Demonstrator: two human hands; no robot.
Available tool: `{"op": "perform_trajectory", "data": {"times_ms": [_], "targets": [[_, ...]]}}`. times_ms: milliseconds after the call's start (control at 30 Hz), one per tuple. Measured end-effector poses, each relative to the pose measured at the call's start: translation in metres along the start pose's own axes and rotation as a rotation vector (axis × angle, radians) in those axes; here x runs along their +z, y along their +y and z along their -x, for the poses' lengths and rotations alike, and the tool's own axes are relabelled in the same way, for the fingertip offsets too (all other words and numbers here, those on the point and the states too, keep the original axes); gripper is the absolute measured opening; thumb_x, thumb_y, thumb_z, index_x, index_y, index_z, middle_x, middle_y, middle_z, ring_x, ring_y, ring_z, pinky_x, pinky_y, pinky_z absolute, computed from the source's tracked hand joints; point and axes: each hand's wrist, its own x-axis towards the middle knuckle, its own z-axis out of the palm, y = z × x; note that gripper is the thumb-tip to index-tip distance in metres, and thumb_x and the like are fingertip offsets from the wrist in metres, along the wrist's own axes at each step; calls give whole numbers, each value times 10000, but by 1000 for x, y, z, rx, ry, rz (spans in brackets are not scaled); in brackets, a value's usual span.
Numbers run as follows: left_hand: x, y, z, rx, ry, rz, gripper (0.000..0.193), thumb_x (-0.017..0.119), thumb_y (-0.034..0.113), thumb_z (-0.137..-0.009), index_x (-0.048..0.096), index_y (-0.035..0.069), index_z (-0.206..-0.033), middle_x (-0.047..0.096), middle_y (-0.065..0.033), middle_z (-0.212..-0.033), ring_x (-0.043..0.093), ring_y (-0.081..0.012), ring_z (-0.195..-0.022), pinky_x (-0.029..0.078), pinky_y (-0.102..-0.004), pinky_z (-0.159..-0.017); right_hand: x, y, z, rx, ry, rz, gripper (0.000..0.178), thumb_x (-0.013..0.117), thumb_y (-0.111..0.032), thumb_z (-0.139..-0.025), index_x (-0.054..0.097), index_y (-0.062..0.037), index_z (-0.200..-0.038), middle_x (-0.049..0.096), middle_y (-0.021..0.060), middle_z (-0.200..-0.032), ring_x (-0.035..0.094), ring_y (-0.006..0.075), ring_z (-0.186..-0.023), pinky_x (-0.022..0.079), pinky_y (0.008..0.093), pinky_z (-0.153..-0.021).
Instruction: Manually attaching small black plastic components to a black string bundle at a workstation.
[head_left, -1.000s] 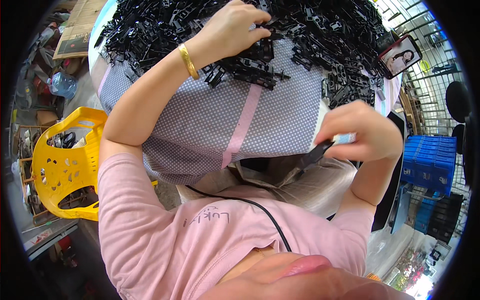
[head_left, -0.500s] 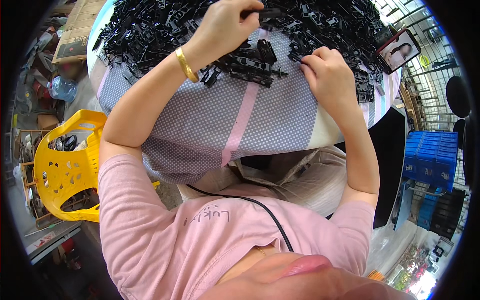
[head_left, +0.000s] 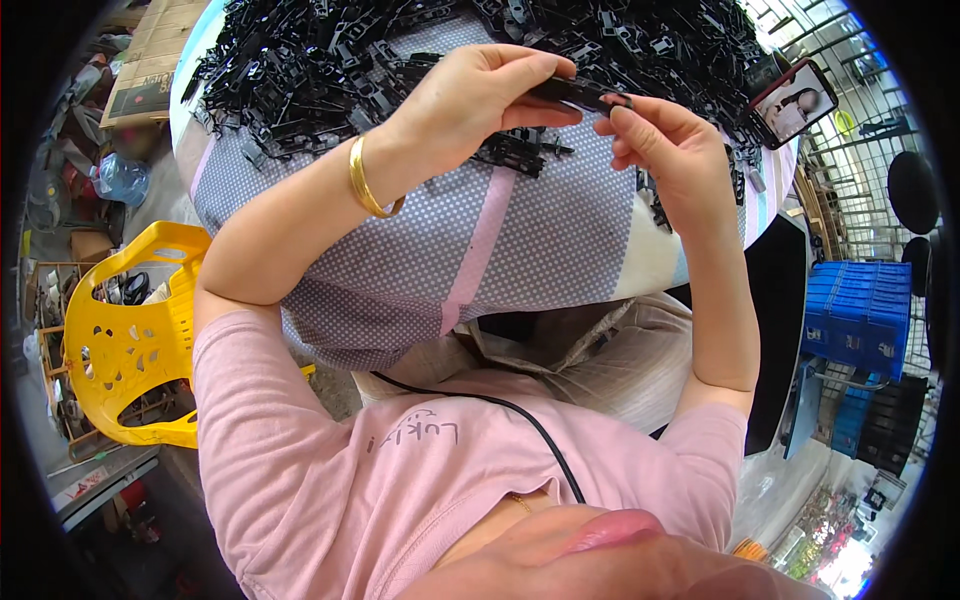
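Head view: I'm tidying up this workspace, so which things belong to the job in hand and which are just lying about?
Seemingly part of it:
- black part between the left hand and right hand
- heaped black parts
- dotted cloth beneath

Seemingly just around:
- lit phone
- yellow chair
- blue crates
- clear bottle

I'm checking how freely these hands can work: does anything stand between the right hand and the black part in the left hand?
Nothing visible does. The left hand holds the black part, and the right hand appears to pinch its right-hand end. The loose black pieces lie on the table.
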Motion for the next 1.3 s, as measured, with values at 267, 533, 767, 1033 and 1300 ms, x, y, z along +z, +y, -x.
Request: {"op": "perform_trajectory", "data": {"times_ms": [267,533,767,1033,1300], "targets": [[2,-5,5,77,3,-98,318,548,107,-878,520,-95,-1121,599,-170,-1023,621,-221,-928,513,-262,-841,4,6,-2,-82,242,132,199,672,-173,-803,672,-8,-914,648,42,-763,546,67,-608,428,184,-582],[2,-5,4,73,50,-85,303,508,106,-902,515,-57,-1158,578,-156,-1069,607,-211,-965,497,-271,-871,1,4,-2,13,265,140,209,731,-177,-747,677,-12,-862,618,10,-683,530,62,-589,399,173,-563],[2,-6,6,49,-8,-90,345,516,123,-896,489,-90,-1165,597,-163,-1017,623,-214,-932,509,-264,-843,7,6,-1,-9,241,238,207,738,-177,-740,674,-11,-844,607,-9,-677,514,49,-597,390,159,-550],[2,-6,7,91,-39,-236,390,590,93,-844,482,-80,-1177,612,-148,-977,637,-184,-863,521,-237,-791,16,12,0,-137,211,269,182,699,-149,-777,671,-6,-887,647,24,-768,520,39,-613,416,164,-572],[-10,24,-2,147,101,-42,316,552,87,-872,474,-44,-1148,588,-86,-914,630,-155,-751,525,-238,-664,8,6,-20,-245,176,396,177,608,-122,-845,659,-7,-969,669,73,-850,609,86,-747,471,195,-640]]}}
